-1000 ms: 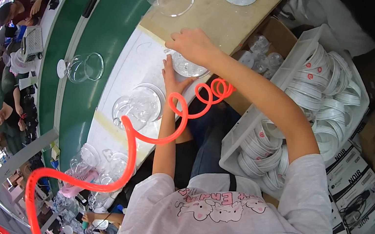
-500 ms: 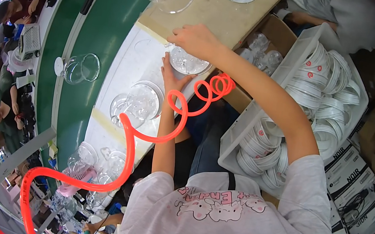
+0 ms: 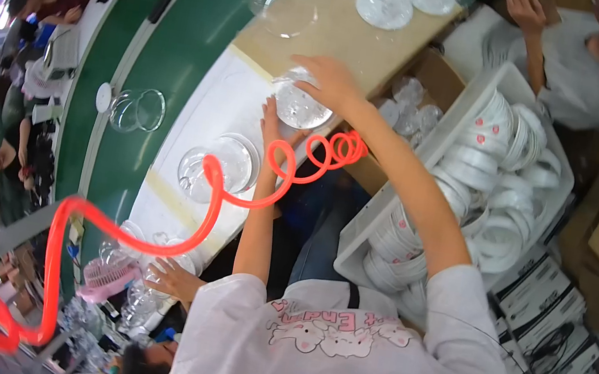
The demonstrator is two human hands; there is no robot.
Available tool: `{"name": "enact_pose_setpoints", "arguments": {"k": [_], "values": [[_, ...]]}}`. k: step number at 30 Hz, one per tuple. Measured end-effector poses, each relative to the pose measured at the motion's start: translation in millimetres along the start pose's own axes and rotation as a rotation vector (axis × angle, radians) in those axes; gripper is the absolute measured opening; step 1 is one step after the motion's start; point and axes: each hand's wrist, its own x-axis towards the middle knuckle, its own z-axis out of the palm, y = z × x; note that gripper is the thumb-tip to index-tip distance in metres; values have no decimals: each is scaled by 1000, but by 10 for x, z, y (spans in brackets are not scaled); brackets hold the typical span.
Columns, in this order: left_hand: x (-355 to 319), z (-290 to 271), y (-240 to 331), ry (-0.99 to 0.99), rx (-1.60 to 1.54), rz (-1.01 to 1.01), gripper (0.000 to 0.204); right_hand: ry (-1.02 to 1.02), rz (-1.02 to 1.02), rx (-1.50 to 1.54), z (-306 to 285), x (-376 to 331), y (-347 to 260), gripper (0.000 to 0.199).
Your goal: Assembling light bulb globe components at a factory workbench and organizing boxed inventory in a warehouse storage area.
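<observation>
A clear, round plastic piece with a shallow dish shape is tilted up over the white work surface between my hands. Its near left edge rests in my left hand, with the fingers along one side and the thumb under the rim. From above, my right hand grips its far edge, fingers bent over it. To the left, on the white surface, lie more clear round pieces, partly behind a coiled orange-red air hose.
Clear discs and a clear ring lie on the tan board. A white crate of white rings stands at right beside a carton of clear parts. Clear pieces sit on the green belt. A co-worker's hand is at lower left.
The round piece has tilted up, and my right hand has shifted right onto its far edge. The hose has swung lower at left. A co-worker's hand has come in at lower left.
</observation>
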Motion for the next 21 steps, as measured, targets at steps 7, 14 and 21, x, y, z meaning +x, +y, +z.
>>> {"name": "enact_pose_setpoints", "arguments": {"k": [7, 14, 21], "values": [[-1002, -137, 487, 350, -413, -255, 49, -35, 672, 392, 261, -943, 617, 53], [-1438, -976, 208, 942, 6, -318, 99, -47, 718, 722, 486, -588, 506, 49], [-1382, -694, -162, 932, 40, -342, 112, -236, 655, 684, 409, -226, 586, 52]]}}
